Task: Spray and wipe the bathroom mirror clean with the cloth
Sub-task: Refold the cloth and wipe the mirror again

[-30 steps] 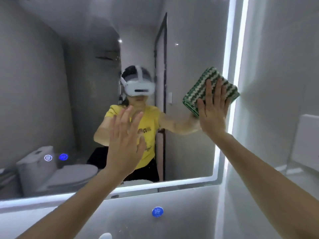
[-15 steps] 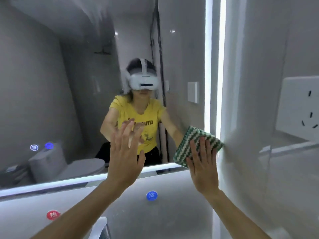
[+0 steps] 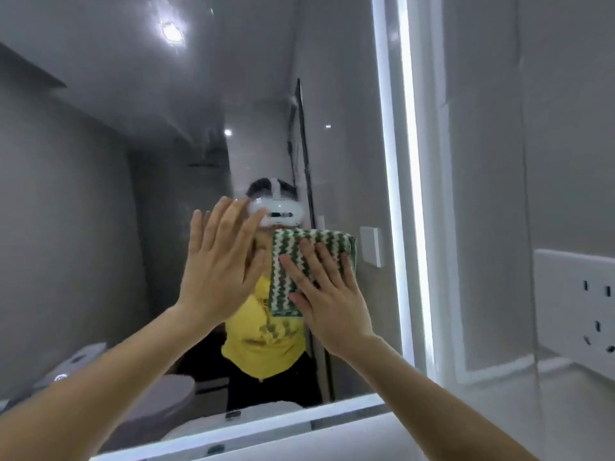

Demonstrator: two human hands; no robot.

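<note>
Pale grey glossy wall (image 3: pixel 492 161) panels fill the right side of the room, and a white socket plate (image 3: pixel 579 311) with several outlets is fixed there. A bright white light strip (image 3: pixel 411 161) runs vertically, and another glowing strip (image 3: pixel 273 424) runs along the bottom. In reflection appear grey walls, a white ceiling with a round recessed lamp (image 3: pixel 172 31), a grey toilet (image 3: pixel 133 404) at lower left, a dark-framed door (image 3: pixel 304 161), and a white wall switch (image 3: pixel 371 246).

The cloth (image 3: pixel 293 261) is green-and-white zigzag (reflected shirt (image 3: pixel 263 341) yellow, headset (image 3: pixel 279 212) white), the walls (image 3: pixel 549 128) grey.
</note>
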